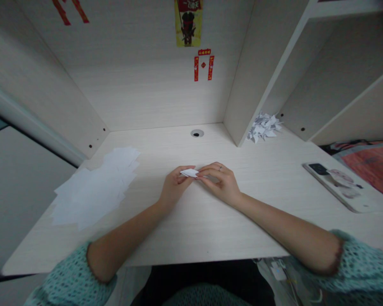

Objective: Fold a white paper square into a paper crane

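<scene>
A small piece of folded white paper (189, 172) is held just above the middle of the desk, between both hands. My left hand (176, 182) grips its left side with thumb and fingers closed around it. At its right end, my right hand (221, 180) pinches the paper between thumb and fingertips; a ring shows on one finger. Part of the paper is hidden by the fingers. Left of my left hand, a spread pile of white paper sheets (97, 187) lies on the desk.
A heap of small folded white paper pieces (264, 126) sits behind the upright divider (247, 93). On the right lies a phone (338, 185) in a decorated case, near a red cloth (373, 163). A round cable hole (197, 133) is at the desk's back.
</scene>
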A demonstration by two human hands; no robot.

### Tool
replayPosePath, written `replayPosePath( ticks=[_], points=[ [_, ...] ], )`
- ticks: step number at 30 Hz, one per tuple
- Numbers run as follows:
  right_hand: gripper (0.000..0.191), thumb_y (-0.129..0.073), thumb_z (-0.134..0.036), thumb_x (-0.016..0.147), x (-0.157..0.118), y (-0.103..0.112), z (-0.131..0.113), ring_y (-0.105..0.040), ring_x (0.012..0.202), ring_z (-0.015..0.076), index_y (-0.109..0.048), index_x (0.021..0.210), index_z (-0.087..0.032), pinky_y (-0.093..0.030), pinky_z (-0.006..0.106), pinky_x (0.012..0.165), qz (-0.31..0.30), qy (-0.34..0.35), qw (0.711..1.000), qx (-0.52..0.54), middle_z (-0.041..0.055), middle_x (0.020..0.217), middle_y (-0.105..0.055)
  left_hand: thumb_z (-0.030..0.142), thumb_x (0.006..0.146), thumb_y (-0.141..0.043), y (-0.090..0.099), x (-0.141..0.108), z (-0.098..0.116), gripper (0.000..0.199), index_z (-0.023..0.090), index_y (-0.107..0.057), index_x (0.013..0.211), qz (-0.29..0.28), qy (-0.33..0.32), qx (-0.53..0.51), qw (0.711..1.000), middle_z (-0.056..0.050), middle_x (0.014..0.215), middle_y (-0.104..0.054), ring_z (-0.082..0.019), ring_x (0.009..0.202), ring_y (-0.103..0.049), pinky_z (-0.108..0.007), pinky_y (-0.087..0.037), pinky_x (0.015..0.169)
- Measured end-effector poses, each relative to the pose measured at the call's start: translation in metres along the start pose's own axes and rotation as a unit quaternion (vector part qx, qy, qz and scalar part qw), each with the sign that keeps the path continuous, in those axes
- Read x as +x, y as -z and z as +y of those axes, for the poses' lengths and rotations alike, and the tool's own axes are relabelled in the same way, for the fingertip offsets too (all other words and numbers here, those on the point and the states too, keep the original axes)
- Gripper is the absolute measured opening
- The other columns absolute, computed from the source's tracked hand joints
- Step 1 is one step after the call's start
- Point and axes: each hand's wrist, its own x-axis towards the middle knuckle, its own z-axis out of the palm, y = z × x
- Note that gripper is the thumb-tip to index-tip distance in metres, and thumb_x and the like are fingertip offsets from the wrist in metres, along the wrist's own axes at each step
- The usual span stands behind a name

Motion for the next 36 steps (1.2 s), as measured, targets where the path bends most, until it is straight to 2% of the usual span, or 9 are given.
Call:
replayPosePath(
  ticks=[5, 12, 19, 25, 30, 36],
  points=[
    [0.013, -0.060, -0.024, 0.082, -0.0009, 0.0012, 0.0004, -0.062, 0.085, 0.0179, -0.068, 0.091, -0.026, -0.049, 0.034, 0.078, -0.010, 0.003, 1.000, -0.016, 0.0030, 0.091, -0.070, 0.029, 0.069, -0.068, 0.0004, -0.0014, 0.0032, 0.036, 0.017, -0.063, 0.103, -0.016, 0.011, 0.014, 1.000, -0.004, 0.083, -0.072, -0.017, 0.073, -0.066, -0.026, -0.049, 0.066],
    [0.025, -0.063, -0.028, 0.080, -0.0011, -0.0009, 0.0026, -0.062, 0.083, 0.0193, -0.066, 0.104, -0.027, -0.050, 0.035, 0.077, 0.007, -0.008, 1.000, -0.017, 0.0039, 0.092, -0.070, 0.022, 0.072, -0.064, 0.0015, -0.0022, 0.0033, 0.031, 0.018, -0.064, 0.103, -0.024, -0.007, 0.007, 1.000, -0.005, 0.092, -0.072, -0.018, 0.083, -0.067, -0.028, -0.050, 0.077],
    [0.015, -0.063, -0.026, 0.081, -0.0006, 0.0006, 0.0026, -0.063, 0.079, 0.0182, -0.069, 0.093, -0.027, -0.049, 0.035, 0.076, 0.006, -0.006, 1.000, -0.020, 0.0024, 0.086, -0.072, 0.027, 0.070, -0.067, -0.0012, -0.0012, 0.0013, 0.036, 0.017, -0.063, 0.105, -0.017, -0.014, -0.035, 0.999, -0.006, 0.095, -0.072, -0.020, 0.088, -0.067, -0.032, -0.050, 0.085],
    [0.010, -0.064, -0.024, 0.079, 0.0014, 0.0014, 0.0017, -0.062, 0.083, 0.0183, -0.069, 0.088, -0.026, -0.049, 0.035, 0.077, -0.004, 0.009, 1.000, -0.004, 0.0029, 0.087, -0.071, 0.026, 0.070, -0.067, -0.0010, -0.0021, 0.0004, 0.046, 0.017, -0.059, 0.115, -0.012, 0.020, -0.010, 1.000, -0.006, 0.089, -0.073, -0.019, 0.083, -0.068, -0.032, -0.050, 0.082],
    [0.012, -0.063, -0.022, 0.080, 0.0022, 0.0019, 0.0031, -0.061, 0.087, 0.0181, -0.069, 0.089, -0.027, -0.050, 0.035, 0.078, -0.012, 0.022, 1.000, 0.015, 0.0027, 0.091, -0.071, 0.027, 0.071, -0.067, 0.0004, -0.0023, 0.0004, 0.035, 0.016, -0.065, 0.104, -0.021, 0.005, -0.005, 1.000, -0.007, 0.099, -0.071, -0.020, 0.088, -0.066, -0.032, -0.049, 0.084],
    [0.015, -0.062, -0.021, 0.080, 0.0014, 0.0030, 0.0022, -0.061, 0.086, 0.0191, -0.070, 0.089, -0.030, -0.050, 0.037, 0.077, -0.016, 0.034, 0.999, -0.023, 0.0007, 0.091, -0.072, 0.029, 0.070, -0.066, 0.0014, -0.0006, -0.0010, 0.034, 0.018, -0.065, 0.103, -0.032, 0.014, -0.009, 0.999, -0.006, 0.100, -0.070, -0.020, 0.089, -0.066, -0.032, -0.049, 0.084]
  ],
)
